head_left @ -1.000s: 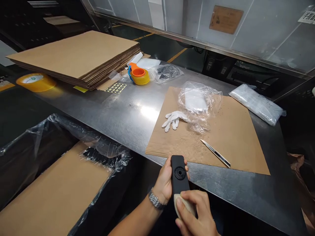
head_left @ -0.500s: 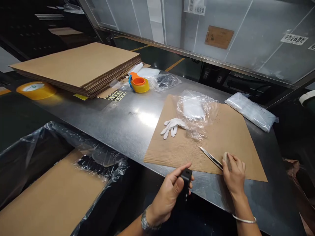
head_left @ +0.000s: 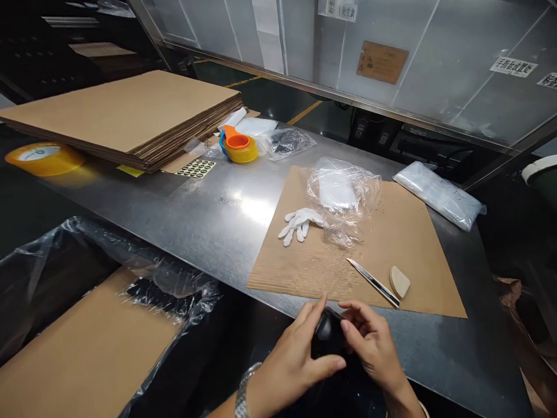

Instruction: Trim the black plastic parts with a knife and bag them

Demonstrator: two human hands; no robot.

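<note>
My left hand (head_left: 296, 354) is closed round a small black glossy plastic part (head_left: 326, 332), just off the table's front edge. My right hand (head_left: 374, 342) meets it from the right, thumb and fingers curled at the part's side. The hands partly cover the part, so its kind is unclear. Beyond them, on a cardboard sheet (head_left: 418, 255), lie a slim metal craft knife (head_left: 373, 282) pointing away to the left and a beige half-round block (head_left: 399, 282). A white glove (head_left: 300, 225) rests further left, against a crumpled clear plastic bag (head_left: 343, 191) with something white in it.
A stack of cardboard sheets (head_left: 130, 110) stands at the table's left. Near it are an orange-and-blue tape dispenser (head_left: 238, 144), a yellow tape roll (head_left: 43, 159) and a sticker sheet (head_left: 196, 168). A wrapped plastic pack (head_left: 439, 194) lies right. A plastic-lined bin (head_left: 104, 325) holding cardboard stands front left.
My right hand has let go of the beige block, leaving it beside the knife, and has come left and down to the black part. My left hand has turned the part over.
</note>
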